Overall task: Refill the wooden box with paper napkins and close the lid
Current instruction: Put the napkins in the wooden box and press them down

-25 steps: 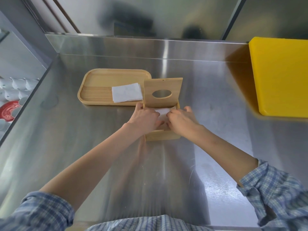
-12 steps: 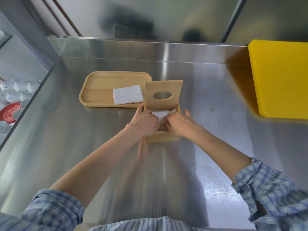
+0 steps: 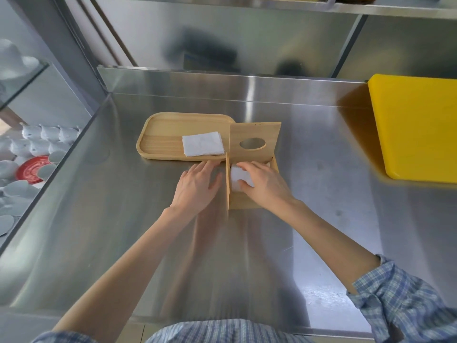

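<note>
Stainless steel makes up the whole counter (image 3: 309, 243), its low back edge and the wall panels behind it, and no brand, label or readable writing shows on any surface in view. Near the middle of the counter sits the wooden box (image 3: 247, 200), open, with its lid (image 3: 254, 144) standing upright at the far side; an oval slot is cut through the lid. The right hand (image 3: 265, 184) reaches into the box from the near side, palm down, fingers curled over a white paper napkin (image 3: 238, 178) and pressing it against the inside of the box near its left wall. Whether the fingers actually pinch the napkin or only push on it cannot be told, as the hand covers most of it. The left hand (image 3: 197, 186) lies just outside the box's left wall, flat and spread, palm down over the counter and holding nothing; its fingertips point toward the wooden tray (image 3: 160, 144) that stands just beyond, touching or nearly touching the box's left far corner. A small stack of folded white napkins (image 3: 202, 144) rests at the right end of that tray. A yellow cutting board (image 3: 418, 127) lies well apart at the right. Both sleeves are blue plaid, pushed up the forearms. Pale cups and a red disc sit blurred beyond the counter's left edge.
</note>
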`<state>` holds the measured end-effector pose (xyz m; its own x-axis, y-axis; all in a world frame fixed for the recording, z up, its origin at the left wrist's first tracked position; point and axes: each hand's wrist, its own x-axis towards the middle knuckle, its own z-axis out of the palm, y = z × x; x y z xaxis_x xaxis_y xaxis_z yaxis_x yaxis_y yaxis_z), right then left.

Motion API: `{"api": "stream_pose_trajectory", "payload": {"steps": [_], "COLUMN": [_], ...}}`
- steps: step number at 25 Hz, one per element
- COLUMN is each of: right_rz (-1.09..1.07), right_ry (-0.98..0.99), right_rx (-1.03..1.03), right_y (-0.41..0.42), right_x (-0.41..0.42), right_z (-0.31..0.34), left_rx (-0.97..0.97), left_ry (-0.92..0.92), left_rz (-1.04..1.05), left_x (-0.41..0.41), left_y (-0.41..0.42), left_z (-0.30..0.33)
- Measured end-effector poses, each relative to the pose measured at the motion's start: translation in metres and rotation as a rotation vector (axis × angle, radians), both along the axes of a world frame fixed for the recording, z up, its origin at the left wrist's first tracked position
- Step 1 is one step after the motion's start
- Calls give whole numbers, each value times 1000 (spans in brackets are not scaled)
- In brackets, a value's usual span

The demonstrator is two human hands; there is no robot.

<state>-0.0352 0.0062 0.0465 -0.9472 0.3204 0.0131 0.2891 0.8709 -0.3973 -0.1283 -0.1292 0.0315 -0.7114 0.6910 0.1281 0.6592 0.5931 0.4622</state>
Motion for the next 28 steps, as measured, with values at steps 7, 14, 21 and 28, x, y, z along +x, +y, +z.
{"api": "stream_pose_trajectory", "payload": {"steps": [7,14,21,28], "right_rz": [-46,-60,-127,-224], "right_ry": [6,-25,-57,-151], "right_rx": [-25,-28,-115,-148], "right_y": [-35,-50,-54,-41], "right_x": [-20,-54,-95,-146], "right_z": [3,5,1,-10], "left_rx": [-100,-205,-242,-264], "left_ry": [-11,39,-25,-201], "left_rz": [51,6,-10,89], "left_x": [-23,-60,-99,-142], "left_y": [-34,-51,-49,-26], "left_z": [5,6,3,-10]}}
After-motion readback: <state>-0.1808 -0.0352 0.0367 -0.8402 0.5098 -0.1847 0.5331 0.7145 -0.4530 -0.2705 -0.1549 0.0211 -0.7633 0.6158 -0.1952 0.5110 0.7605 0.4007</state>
